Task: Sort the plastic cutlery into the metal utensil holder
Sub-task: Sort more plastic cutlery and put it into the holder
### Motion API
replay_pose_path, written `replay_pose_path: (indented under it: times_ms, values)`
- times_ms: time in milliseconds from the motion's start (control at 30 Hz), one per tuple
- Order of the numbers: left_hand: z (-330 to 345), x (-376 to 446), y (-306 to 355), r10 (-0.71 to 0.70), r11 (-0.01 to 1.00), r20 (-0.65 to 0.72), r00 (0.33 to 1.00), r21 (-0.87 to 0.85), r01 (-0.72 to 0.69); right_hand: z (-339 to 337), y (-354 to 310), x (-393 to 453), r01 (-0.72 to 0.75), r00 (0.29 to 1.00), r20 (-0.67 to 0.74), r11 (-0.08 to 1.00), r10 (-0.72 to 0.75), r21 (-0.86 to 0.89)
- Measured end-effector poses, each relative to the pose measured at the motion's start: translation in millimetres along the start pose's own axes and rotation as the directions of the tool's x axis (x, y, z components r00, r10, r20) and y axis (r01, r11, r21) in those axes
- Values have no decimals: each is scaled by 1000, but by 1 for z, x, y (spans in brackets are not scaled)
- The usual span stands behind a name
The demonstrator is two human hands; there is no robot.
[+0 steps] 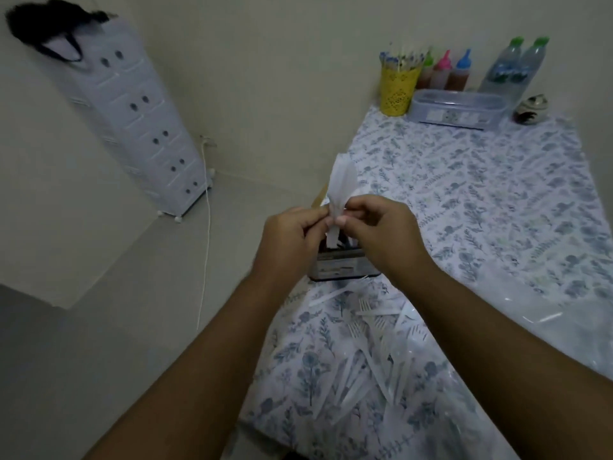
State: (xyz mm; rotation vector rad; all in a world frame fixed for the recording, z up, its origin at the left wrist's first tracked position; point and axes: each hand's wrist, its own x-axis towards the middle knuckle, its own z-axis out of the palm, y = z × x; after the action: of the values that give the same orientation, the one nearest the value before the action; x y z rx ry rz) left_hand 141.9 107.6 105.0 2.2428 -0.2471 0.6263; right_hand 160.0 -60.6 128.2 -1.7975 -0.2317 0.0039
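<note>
A bundle of white plastic cutlery (341, 184) stands upright above the metal utensil holder (343, 268), its lower ends reaching into the holder. My left hand (292, 237) and my right hand (381, 227) both pinch the bundle near its middle, fingertips meeting from either side. The holder sits near the left edge of the table and is partly hidden behind my hands. Several loose white plastic forks and knives (371, 353) lie scattered on the floral tablecloth (497, 200) just in front of the holder.
At the table's far end stand a yellow cup of sticks (398, 88), three sauce bottles (444, 69), two water bottles (514, 66) and a clear lidded box (457, 109). A clear plastic bag (564, 327) lies at the right. A white drawer tower (139, 127) stands by the wall.
</note>
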Motion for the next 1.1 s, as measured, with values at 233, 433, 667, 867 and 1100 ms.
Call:
replay_pose_path:
  times_ms: [233, 433, 667, 867, 1100]
  values:
    - [6, 3, -54, -120, 985, -26, 992, -127, 116, 34, 15, 39, -46, 995, 79, 990, 58, -136]
    - [23, -13, -74, -187, 978, 25, 982, -85, 188, 46, 37, 40, -97, 987, 88, 929, 137, -357]
    - [26, -21, -78, -187, 954, 98, 977, 254, 157, 39, 53, 36, -72, 985, 93, 842, 144, -534]
    - [25, -43, -73, -311, 916, 120, 943, 304, 263, 18, 44, 18, -85, 996, -40, 893, 75, -442]
    - [80, -103, -82, -566, 823, 334, 754, 281, 493, -18, 91, -56, -303, 953, -131, 872, 274, -385]
